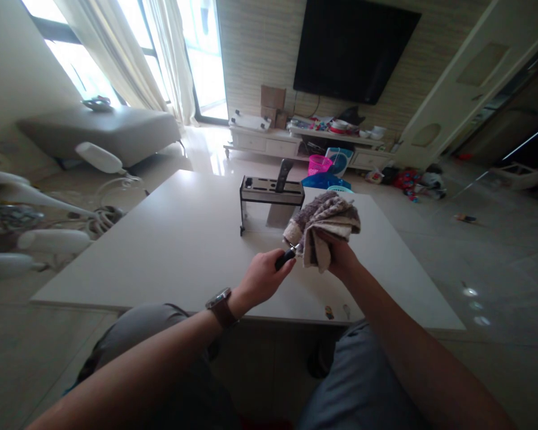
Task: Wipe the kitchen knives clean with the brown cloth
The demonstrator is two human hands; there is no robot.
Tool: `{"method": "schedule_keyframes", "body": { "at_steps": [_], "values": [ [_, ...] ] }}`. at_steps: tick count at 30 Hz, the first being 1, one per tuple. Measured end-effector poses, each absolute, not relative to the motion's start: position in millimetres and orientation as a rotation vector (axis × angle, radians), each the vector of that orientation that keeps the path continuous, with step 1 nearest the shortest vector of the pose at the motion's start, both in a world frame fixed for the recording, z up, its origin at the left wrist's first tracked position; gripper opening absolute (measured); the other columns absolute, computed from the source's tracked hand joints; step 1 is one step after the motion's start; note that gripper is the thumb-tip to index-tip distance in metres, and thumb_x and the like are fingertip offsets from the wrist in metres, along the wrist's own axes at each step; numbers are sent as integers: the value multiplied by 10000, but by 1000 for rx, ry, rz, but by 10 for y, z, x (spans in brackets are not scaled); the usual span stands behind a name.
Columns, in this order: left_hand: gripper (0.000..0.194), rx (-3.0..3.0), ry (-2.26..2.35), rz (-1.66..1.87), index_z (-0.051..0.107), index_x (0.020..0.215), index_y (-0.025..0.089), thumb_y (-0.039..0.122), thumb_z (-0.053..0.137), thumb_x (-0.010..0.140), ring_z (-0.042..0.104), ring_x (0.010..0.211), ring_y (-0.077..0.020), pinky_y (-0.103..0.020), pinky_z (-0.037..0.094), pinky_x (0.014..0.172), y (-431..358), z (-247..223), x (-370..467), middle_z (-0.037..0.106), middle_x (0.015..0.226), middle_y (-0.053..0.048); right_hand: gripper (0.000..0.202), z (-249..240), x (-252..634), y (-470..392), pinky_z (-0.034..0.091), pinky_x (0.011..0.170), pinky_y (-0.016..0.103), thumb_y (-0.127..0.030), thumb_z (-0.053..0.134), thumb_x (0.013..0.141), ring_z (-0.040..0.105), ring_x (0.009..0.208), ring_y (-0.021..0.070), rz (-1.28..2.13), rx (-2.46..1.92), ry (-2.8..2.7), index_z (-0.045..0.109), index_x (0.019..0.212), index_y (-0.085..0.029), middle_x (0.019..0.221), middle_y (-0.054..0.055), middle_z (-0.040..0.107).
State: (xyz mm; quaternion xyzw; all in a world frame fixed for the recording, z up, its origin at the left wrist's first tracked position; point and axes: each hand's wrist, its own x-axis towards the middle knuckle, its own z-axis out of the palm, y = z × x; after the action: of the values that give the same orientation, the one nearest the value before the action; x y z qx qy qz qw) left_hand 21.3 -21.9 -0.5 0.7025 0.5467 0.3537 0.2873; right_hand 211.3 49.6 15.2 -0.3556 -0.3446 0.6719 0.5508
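Observation:
My left hand (265, 276), with a watch on the wrist, is closed around the black handle of a knife (286, 258). Only the handle and a bit of metal show; the rest is hidden in a brown and cream cloth (325, 224). My right hand (341, 254) grips this bunched cloth around the knife, its fingers mostly covered. Just beyond my hands stands a knife rack (272, 190) with a metal top and clear sides. One broad-bladed knife (284, 176) sits upright in it, black handle up.
The white table (161, 239) spans the space before my knees. Two small items lie near its front edge, one of them dark and yellow (329, 312). Past the far edge are a pink basket (319, 163) and a low TV cabinet (269, 143). White lamp-like parts (54, 240) stand at left.

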Motion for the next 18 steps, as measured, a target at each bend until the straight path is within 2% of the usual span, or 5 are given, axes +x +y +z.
{"method": "schedule_keyframes", "body": {
  "at_steps": [2, 5, 9, 14, 18],
  "values": [
    [280, 1905, 1479, 957, 576, 746, 172, 393, 575, 919, 333, 577, -104, -267, 215, 575, -215, -16, 195, 492, 624, 38, 359, 102, 1964, 419, 621, 867, 367, -236, 902, 570, 740, 800, 195, 1580, -820, -855, 689, 859, -240, 822, -29, 786],
    [199, 1922, 1457, 966, 594, 778, 169, 337, 596, 884, 344, 577, -103, -258, 236, 572, -234, -10, 164, 502, 635, 38, 323, 85, 1839, 346, 615, 874, 393, -252, 874, 618, 736, 787, 209, 1568, -791, -882, 688, 882, -255, 752, -37, 769],
    [202, 1953, 1362, 964, 619, 851, 160, 361, 623, 868, 391, 585, -109, -250, 274, 567, -283, 12, 141, 543, 668, 26, 345, 110, 1841, 313, 610, 876, 415, -237, 869, 618, 748, 868, 243, 1571, -785, -902, 694, 915, -253, 764, -28, 773],
    [187, 1955, 1304, 981, 636, 895, 150, 327, 653, 835, 394, 567, -106, -246, 291, 559, -303, 9, 144, 538, 648, 36, 326, 115, 1865, 306, 619, 786, 379, -254, 876, 605, 731, 752, 215, 1578, -797, -900, 681, 866, -246, 785, -26, 780],
    [169, 1928, 1271, 995, 630, 876, 148, 310, 644, 832, 408, 565, -104, -247, 296, 552, -304, 11, 151, 544, 650, 34, 299, 131, 1860, 291, 625, 796, 399, -286, 872, 630, 734, 759, 227, 1587, -850, -924, 688, 864, -261, 777, -32, 776]
  ]
}}
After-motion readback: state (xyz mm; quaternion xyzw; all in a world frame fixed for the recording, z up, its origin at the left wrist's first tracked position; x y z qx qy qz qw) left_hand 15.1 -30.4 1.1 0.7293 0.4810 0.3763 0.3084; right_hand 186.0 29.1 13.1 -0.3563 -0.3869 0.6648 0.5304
